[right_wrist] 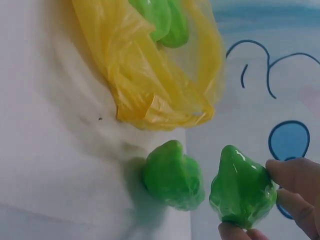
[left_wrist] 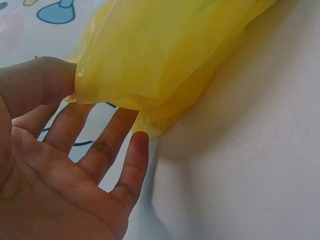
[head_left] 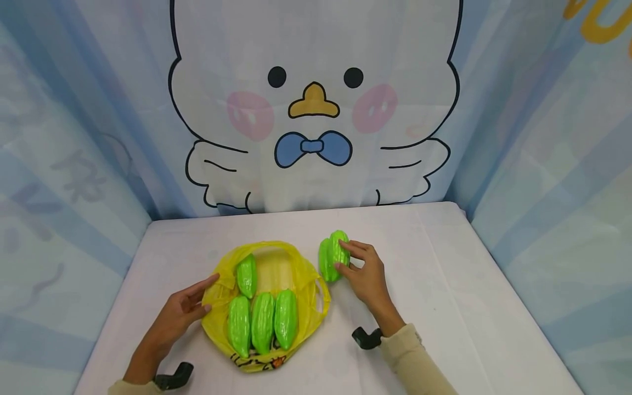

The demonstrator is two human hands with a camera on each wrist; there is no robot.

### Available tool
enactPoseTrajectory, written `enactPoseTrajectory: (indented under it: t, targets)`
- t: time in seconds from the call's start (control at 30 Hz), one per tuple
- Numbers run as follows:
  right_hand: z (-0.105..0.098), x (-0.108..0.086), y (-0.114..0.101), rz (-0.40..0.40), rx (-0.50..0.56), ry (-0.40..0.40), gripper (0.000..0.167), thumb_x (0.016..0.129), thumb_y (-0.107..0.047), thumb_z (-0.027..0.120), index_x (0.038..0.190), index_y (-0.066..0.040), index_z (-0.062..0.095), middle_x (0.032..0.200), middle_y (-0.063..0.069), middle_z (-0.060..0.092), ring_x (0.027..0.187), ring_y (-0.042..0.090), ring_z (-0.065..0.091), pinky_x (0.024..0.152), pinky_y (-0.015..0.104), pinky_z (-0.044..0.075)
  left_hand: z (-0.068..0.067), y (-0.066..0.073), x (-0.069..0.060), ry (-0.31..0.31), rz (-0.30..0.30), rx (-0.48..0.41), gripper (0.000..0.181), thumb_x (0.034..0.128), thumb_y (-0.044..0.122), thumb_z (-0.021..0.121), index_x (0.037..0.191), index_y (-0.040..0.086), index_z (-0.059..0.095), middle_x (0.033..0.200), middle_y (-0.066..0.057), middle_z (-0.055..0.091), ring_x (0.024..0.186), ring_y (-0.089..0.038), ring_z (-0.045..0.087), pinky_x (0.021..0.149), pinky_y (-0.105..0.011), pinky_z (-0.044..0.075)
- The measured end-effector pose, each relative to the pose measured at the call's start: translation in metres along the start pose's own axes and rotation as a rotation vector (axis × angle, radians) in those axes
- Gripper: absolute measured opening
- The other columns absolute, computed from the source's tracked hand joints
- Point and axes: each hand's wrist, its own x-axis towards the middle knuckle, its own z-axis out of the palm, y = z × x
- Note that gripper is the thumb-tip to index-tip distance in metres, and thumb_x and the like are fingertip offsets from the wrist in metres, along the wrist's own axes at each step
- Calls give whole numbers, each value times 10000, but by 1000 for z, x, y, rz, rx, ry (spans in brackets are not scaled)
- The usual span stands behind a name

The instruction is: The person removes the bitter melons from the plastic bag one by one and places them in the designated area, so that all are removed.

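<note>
Head view: orange lettering (head_left: 599,37) runs out of frame at the upper right, with only a U-like letter showing. Black-and-orange print (head_left: 257,363) at the bottom of the yellow plastic bag (head_left: 313,315) is too crumpled to read. The bag lies open on a white tabletop (head_left: 444,329), four glossy green ridged fruits (head_left: 263,322) inside. Pale blue curtains (head_left: 558,208) enclose the space, the back one showing a cartoon bird (head_left: 316,49) with a blue bow tie. The left hand (head_left: 180,312) pinches the bag's left edge, its other fingers spread. Right of the bag, the right hand (head_left: 364,274) pinches a fifth fruit (head_left: 339,249), fingers parted by its width, just beside a sixth fruit (head_left: 324,260).
</note>
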Motion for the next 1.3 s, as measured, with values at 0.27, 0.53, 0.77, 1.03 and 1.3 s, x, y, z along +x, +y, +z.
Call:
enactPoseTrajectory:
  t: [0.27, 0.53, 0.77, 1.03, 1.3]
  targets:
    - [-11, 6, 21, 40, -45, 21, 557, 903, -69, 845, 1426, -185, 696, 1525, 117, 516, 1365, 322, 607, 1077, 413, 568, 0, 2, -1, 7, -14, 10, 679, 1043, 244, 699, 1638, 90, 412, 1734, -165, 312, 1311, 237, 375, 1032, -30, 400]
    - [-18, 12, 37, 85, -81, 22, 569, 918, -55, 823, 1453, -180, 674, 1555, 132, 501, 1395, 348, 580, 1118, 446, 543, 1, 0, 0, 13, -25, 12, 690, 1034, 262, 710, 1635, 93, 418, 1734, -171, 313, 1288, 267, 373, 1030, -22, 393]
    - [-20, 16, 49, 97, -103, 9, 577, 922, -42, 813, 1465, -168, 661, 1572, 158, 497, 1402, 368, 569, 1124, 456, 538, 3, -2, 0, 16, -30, 18, 680, 1041, 264, 702, 1633, 86, 420, 1730, -178, 317, 1276, 288, 369, 1030, -18, 385]
    - [-18, 19, 55, 122, -111, 17, 573, 926, -55, 813, 1464, -181, 662, 1571, 146, 504, 1410, 347, 576, 1130, 429, 536, 3, 1, -2, 17, -20, 13, 666, 1044, 246, 697, 1635, 105, 424, 1727, -143, 340, 1280, 273, 368, 1034, -30, 395]
    - [-16, 16, 51, 123, -91, 27, 579, 928, -46, 810, 1474, -160, 651, 1578, 152, 483, 1432, 359, 549, 1151, 406, 512, 3, -3, -3, 15, -15, 17, 687, 1039, 259, 705, 1634, 78, 414, 1732, -183, 309, 1276, 292, 365, 1029, -16, 388]
